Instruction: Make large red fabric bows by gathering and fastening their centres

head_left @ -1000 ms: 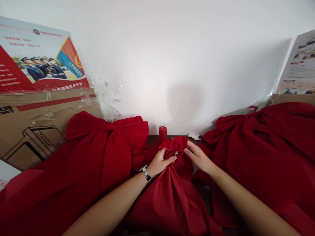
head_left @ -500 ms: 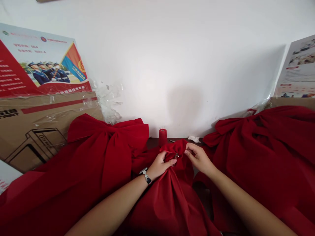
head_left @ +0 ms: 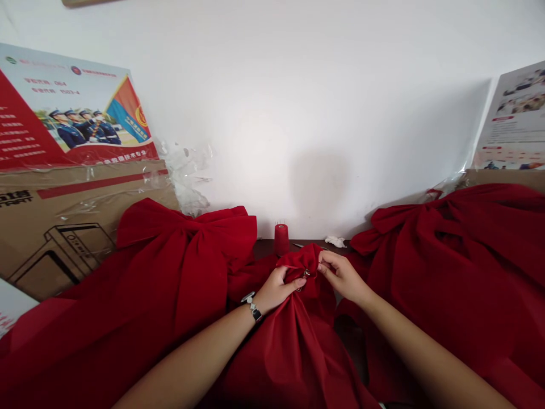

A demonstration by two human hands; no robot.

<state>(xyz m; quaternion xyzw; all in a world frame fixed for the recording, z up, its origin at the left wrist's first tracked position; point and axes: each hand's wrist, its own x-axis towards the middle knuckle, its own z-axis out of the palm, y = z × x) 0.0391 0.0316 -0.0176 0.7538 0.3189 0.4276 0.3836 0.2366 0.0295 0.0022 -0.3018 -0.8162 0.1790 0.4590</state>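
Gathered red fabric (head_left: 300,335) hangs in folds in front of me, bunched at its top. My left hand (head_left: 279,288) grips the bunch, its thumb pressed on the front just below a small shiny metal piece (head_left: 306,273), perhaps a pin or clasp. At the right edge of the bunch my right hand (head_left: 343,275) is closed in a pinch, fingertips against the cloth. Whatever lies between those fingertips is too small to make out. A watch or bracelet (head_left: 252,305) is on my left wrist.
Behind the bunch stands a red thread spool (head_left: 281,240) with thin needles sticking up from its top. Crumpled white tissue (head_left: 335,241) lies near the wall. Large red fabric bows (head_left: 191,227) flank me on both sides. A cardboard box (head_left: 85,227) leans at left.
My right hand has shifted slightly left and down, closer against the bunched fabric. The bunch's top sits a little lower. My left hand keeps its grip.
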